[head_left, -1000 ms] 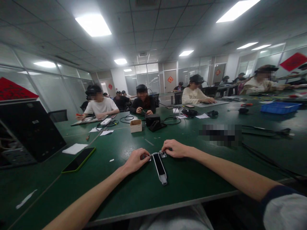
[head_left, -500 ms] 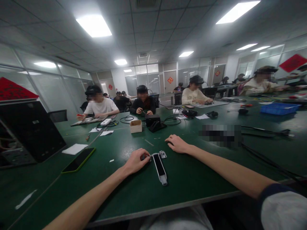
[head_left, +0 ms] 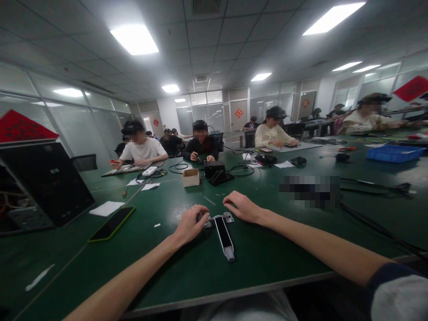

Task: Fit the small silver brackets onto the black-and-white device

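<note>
On the green table (head_left: 261,263) lies a narrow white-framed bar with a black middle (head_left: 224,233), pointing towards me. Small metal hinge plates stick out on both sides of its far end: a left plate (head_left: 208,223) and a right plate (head_left: 228,217). My left hand (head_left: 192,223) rests beside the left plate, fingers curved with a gap to the thumb; whether a fingertip touches the metal, I cannot tell. Just behind the right plate, my right hand (head_left: 242,206) is open and empty, its fingers loosely bent.
A phone in a green case (head_left: 112,224) lies to the left, before a black computer case (head_left: 47,183). Farther back stand a small cardboard box (head_left: 191,178) and a black device (head_left: 216,171). Cables (head_left: 371,225) and a blue tray (head_left: 394,153) are at right. Several people sit opposite.
My right hand let go of the right hinge plate, drew back, then came slightly nearer again. My left fingers have eased off the left plate, which shows more now. The bar stays in place.
</note>
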A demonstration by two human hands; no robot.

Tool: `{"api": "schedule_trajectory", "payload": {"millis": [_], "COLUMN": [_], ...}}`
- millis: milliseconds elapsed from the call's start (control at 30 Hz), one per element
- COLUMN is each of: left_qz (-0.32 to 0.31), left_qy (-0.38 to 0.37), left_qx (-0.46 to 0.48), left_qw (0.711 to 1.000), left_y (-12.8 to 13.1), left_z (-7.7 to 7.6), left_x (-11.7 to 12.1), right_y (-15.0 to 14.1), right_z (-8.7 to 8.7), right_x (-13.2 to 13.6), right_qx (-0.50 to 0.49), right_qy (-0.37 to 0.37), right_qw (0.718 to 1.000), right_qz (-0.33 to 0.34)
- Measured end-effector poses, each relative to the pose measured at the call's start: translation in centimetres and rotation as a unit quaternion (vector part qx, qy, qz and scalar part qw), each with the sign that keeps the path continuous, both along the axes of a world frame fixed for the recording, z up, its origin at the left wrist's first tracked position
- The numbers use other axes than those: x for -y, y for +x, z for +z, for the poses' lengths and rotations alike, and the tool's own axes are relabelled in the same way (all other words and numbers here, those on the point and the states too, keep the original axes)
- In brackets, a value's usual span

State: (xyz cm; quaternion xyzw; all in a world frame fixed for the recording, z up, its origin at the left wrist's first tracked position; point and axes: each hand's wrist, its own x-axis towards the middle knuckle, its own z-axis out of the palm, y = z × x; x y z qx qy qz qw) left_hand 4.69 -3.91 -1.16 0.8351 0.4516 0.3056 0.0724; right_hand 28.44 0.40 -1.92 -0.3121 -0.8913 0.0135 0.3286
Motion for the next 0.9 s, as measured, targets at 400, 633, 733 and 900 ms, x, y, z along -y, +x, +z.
{"api": "schedule_trajectory", "payload": {"millis": [400,633,733,900], "left_qz": [-0.069,-0.093,-0.069,-0.016], "left_qy": [-0.127,-0.166,-0.134,-0.114], "left_qx": [0.127,0.143,0.115,0.019], "left_qw": [0.981,0.971,0.982,0.993], "left_y": [1.1,0.5,-0.3,-1.6], "left_z": [0.3,0.3,0.4,0.4], "left_x": [1.1,0.3,-0.2,-0.9], "right_y": [-3.0,-3.0,-2.4,-0.7], "right_z": [-0.5,-0.1,0.3,0.5], "right_x": [3.3,3.1,2.8,1.7], "right_qx": [-0.076,-0.017,0.003,0.033], "right_qy": [0.035,0.068,0.073,0.041], "right_qw": [0.992,0.996,0.997,0.998], "right_qz": [0.091,0.05,0.036,0.028]}}
